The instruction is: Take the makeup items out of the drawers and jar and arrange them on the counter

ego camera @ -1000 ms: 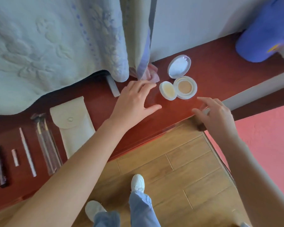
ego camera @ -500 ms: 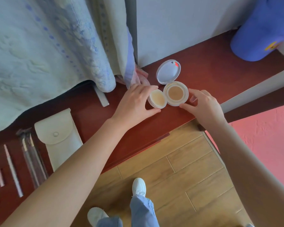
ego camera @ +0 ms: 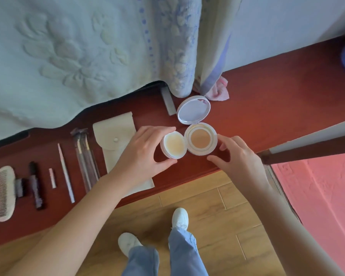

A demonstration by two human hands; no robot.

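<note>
A white round compact lies open on the red-brown counter [ego camera: 267, 108]. Its mirrored lid [ego camera: 193, 109] points away from me and its base [ego camera: 200, 138] shows tan powder. A small white dish with a pale yellow puff [ego camera: 174, 144] touches the base's left side. My left hand [ego camera: 139, 154] cups that dish between thumb and fingers. On the other side, my right hand [ego camera: 241, 162] holds the base's right rim, with the thumb just below it.
Laid out to the left are a cream snap pouch [ego camera: 116, 132], brushes in a clear sleeve [ego camera: 86, 156], a thin pencil [ego camera: 66, 172], a small pink tube [ego camera: 52, 178], a dark tube [ego camera: 35, 184] and a comb [ego camera: 4, 192]. A curtain and a pink cloth [ego camera: 217, 90] hang behind.
Both hands closed in on the compact and dish. These now sit further left along the counter, close to the cream pouch.
</note>
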